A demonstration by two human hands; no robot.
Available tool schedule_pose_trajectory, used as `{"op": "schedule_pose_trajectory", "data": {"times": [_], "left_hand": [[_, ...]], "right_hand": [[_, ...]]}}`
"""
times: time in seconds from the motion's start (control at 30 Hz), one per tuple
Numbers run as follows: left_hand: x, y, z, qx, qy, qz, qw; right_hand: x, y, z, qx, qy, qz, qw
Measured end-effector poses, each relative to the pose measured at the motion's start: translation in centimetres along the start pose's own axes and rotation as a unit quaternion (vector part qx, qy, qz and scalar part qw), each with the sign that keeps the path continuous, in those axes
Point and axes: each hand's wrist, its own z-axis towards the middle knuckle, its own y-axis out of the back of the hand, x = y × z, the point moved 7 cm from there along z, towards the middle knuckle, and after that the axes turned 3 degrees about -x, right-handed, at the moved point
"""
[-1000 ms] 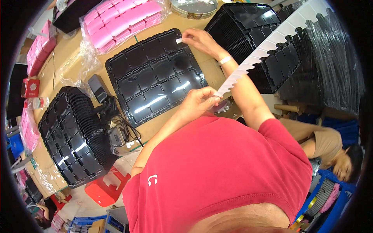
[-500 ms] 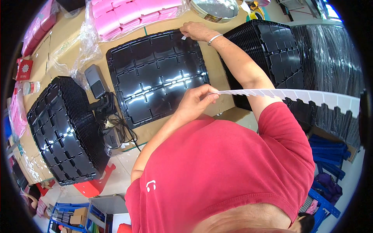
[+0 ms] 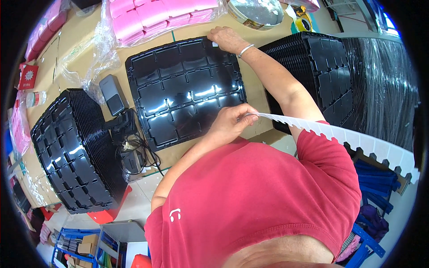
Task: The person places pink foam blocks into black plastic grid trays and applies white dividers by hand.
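A black plastic tray [image 3: 178, 76] with moulded ridges lies in front of me on the cardboard-covered table. My right hand [image 3: 229, 41] reaches to its far right corner, fingers bent together and pressed there. A small white sticker [image 3: 215, 44] shows below these fingers, on the tray's corner. Close to the tray's near right edge, my left hand [image 3: 230, 121] pinches one end of a long white label strip [image 3: 344, 134] between thumb and fingers. One edge of the strip is notched, and it hangs in a curve across my right arm toward the right.
Stacks of black trays stand left [image 3: 67, 156] and right [image 3: 328, 71]. A dark power bank [image 3: 112, 94] and tangled cables [image 3: 138, 149] lie beside the tray. Beyond are pink foam blocks [image 3: 156, 18], a round tin [image 3: 257, 13] and a yellow tape roll [image 3: 303, 24].
The label strip's free end has swung downward at the right. My left hand has moved slightly right and nearer to me. My right hand stays at the tray's corner.
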Motion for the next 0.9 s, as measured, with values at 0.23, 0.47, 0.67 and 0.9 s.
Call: {"op": "schedule_pose_trajectory", "data": {"times": [0.23,0.47,0.67,0.9], "left_hand": [[0.1,0.1,0.3,-0.003,-0.008,-0.008,1.0],[0.6,-0.3,0.6,0.01,-0.003,-0.014,1.0],[0.6,-0.5,1.1,0.019,-0.015,-0.006,1.0],[0.6,-1.0,0.4,-0.016,-0.053,-0.01,0.998]], "right_hand": [[-1.9,-1.2,-2.0,-0.044,-0.171,0.189,0.966],[-3.3,-3.0,-2.8,-0.082,-0.258,0.341,0.901],[-3.6,-2.9,-3.6,-0.147,-0.237,0.364,0.889],[-3.3,-4.5,-3.6,-0.016,-0.242,0.436,0.867]]}}
